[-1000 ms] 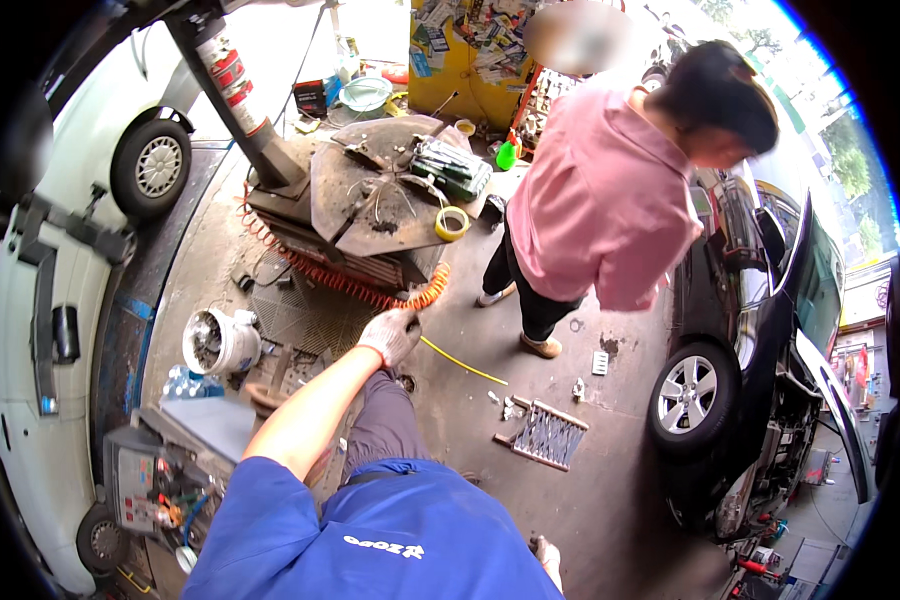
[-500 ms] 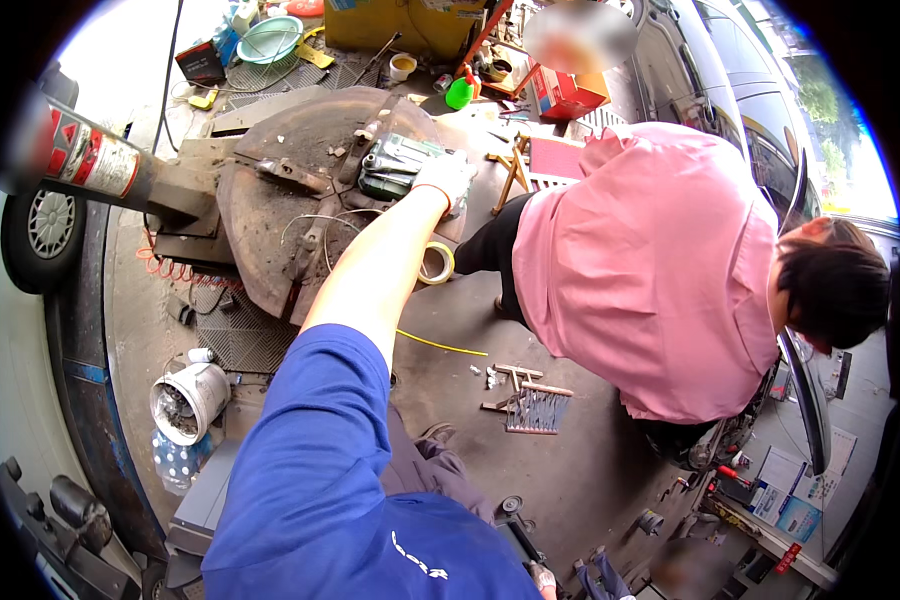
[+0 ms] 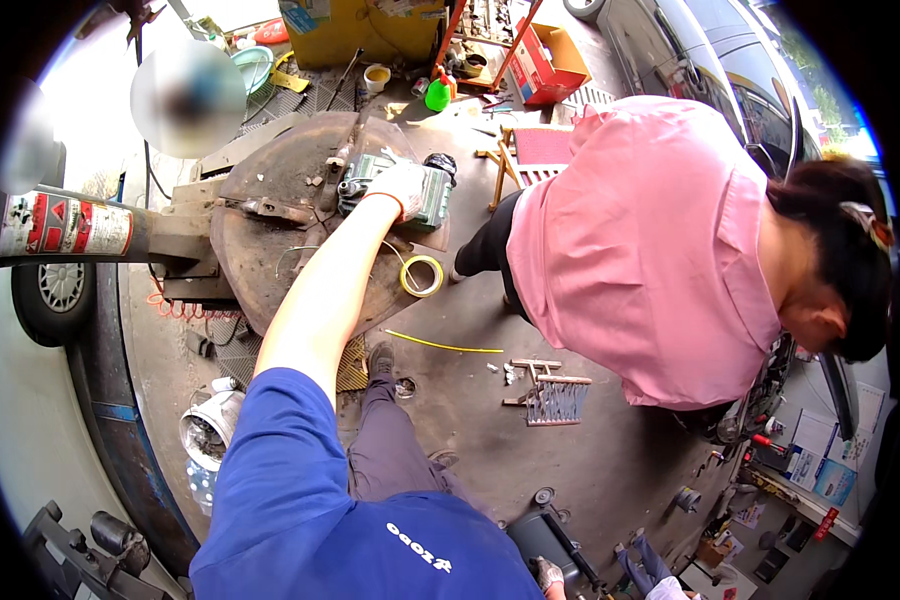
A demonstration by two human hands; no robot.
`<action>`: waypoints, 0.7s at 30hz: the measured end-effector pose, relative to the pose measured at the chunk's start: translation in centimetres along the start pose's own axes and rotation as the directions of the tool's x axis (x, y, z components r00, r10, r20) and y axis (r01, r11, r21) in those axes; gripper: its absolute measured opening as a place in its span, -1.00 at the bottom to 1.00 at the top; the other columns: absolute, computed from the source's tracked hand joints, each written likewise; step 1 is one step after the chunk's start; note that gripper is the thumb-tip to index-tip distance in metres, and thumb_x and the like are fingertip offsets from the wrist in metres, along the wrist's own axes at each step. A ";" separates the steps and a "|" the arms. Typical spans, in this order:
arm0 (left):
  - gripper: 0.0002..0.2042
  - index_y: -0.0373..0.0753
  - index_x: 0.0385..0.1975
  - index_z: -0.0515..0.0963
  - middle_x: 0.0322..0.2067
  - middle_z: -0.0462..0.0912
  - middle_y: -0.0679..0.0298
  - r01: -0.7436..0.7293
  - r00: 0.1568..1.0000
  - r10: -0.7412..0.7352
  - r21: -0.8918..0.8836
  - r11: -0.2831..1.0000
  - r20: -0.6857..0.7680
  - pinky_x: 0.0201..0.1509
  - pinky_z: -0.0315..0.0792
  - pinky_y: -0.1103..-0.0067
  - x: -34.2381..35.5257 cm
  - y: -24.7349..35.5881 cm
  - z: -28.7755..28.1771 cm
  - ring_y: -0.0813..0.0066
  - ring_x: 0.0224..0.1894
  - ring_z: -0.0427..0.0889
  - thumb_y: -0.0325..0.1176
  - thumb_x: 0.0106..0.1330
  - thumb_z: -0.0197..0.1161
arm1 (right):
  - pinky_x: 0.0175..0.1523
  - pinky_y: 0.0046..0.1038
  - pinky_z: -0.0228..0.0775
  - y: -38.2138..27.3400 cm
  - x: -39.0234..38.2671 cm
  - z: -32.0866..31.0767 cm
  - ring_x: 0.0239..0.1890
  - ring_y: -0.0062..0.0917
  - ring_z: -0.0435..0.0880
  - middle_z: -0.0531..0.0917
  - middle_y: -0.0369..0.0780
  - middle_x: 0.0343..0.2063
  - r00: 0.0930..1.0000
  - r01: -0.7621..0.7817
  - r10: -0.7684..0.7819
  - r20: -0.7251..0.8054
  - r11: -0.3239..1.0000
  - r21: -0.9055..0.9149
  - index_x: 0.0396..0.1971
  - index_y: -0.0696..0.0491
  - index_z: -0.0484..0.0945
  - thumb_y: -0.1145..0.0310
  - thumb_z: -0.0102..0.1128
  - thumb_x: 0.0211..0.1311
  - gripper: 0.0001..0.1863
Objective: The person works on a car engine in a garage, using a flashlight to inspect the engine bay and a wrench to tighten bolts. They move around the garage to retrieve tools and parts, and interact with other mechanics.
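Observation:
My left hand [image 3: 395, 188], in a white work glove, reaches far forward and is closed over the top of a green box-shaped case [image 3: 430, 205]. Underneath, the case rests on the worn round metal turntable [image 3: 260, 165] of a tyre-changer-like machine. A black crumpled-looking thing [image 3: 440, 163] sits at the case's far right corner. By the turntable's right edge is a roll of yellow tape [image 3: 422, 276], with a thin pale wire near it. Low in the picture my gloved right hand [image 3: 549, 573] shows partly, beside a dark wheeled trolley [image 3: 545, 540]; its fingers are unclear.
A person in a pink shirt [image 3: 640, 250] bends over at the right, beside a dark car [image 3: 690, 75]. On the floor lie a small folding stool [image 3: 555, 395] and a yellow strip [image 3: 440, 345]. A white bucket [image 3: 210, 430] stands at the left, a red box [image 3: 550, 65] at the back.
My left hand has shifted from the case's right end to its top. The view has tilted and moved, and the person in pink has turned their head lower.

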State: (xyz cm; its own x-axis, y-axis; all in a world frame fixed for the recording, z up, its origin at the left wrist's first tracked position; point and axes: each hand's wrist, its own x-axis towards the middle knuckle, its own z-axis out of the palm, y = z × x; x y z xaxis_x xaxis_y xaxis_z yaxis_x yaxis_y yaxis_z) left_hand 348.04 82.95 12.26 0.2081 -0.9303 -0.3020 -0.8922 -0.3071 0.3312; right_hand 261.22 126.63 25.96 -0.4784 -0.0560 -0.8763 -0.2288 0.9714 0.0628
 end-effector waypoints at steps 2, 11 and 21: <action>-0.72 -0.30 0.00 0.64 0.04 0.67 -0.16 0.034 0.986 -0.034 0.000 0.999 -0.162 0.25 0.55 0.22 -2.9 -0.6 0.1 -0.13 0.14 0.64 -0.43 0.33 0.19 | -0.32 -0.29 0.62 0.4 0.8 -0.8 -0.45 -0.39 0.70 0.72 -0.25 -0.42 0.997 0.042 -0.045 0.068 0.998 0.050 -0.04 0.05 0.72 0.19 0.14 0.50 -0.70; -0.87 -0.25 -0.16 0.60 -0.18 0.62 -0.05 -0.092 0.604 -0.207 -0.325 0.941 -0.769 0.06 0.56 0.21 -28.2 10.3 -2.2 -0.12 -0.09 0.64 -0.42 0.35 0.25 | -0.34 -0.22 0.61 5.9 7.4 -1.3 -0.44 -0.32 0.70 0.73 -0.12 -0.35 0.953 0.288 -0.277 0.125 0.954 -0.082 -0.02 0.10 0.67 0.12 0.17 0.50 -0.65; -0.83 -0.28 -0.18 0.67 -0.15 0.66 -0.03 -0.548 0.784 0.620 -0.495 0.674 -0.025 0.07 0.59 0.20 -47.8 55.7 20.5 -0.10 -0.05 0.68 -0.32 0.38 0.32 | -0.03 -0.27 0.72 11.4 17.2 -11.5 -0.17 -0.30 0.81 0.78 -0.02 -0.18 0.797 0.514 -0.581 0.167 0.797 0.318 0.06 0.25 0.64 0.07 0.03 0.62 -0.51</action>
State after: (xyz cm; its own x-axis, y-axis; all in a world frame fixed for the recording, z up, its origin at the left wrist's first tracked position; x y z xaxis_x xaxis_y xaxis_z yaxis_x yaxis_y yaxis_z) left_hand 280.17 114.41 26.80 -0.3798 -0.9250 -0.0096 -0.5168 0.2036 0.8315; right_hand 240.63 134.07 17.09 -0.1068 -0.5701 -0.8146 -0.1580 0.8186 -0.5522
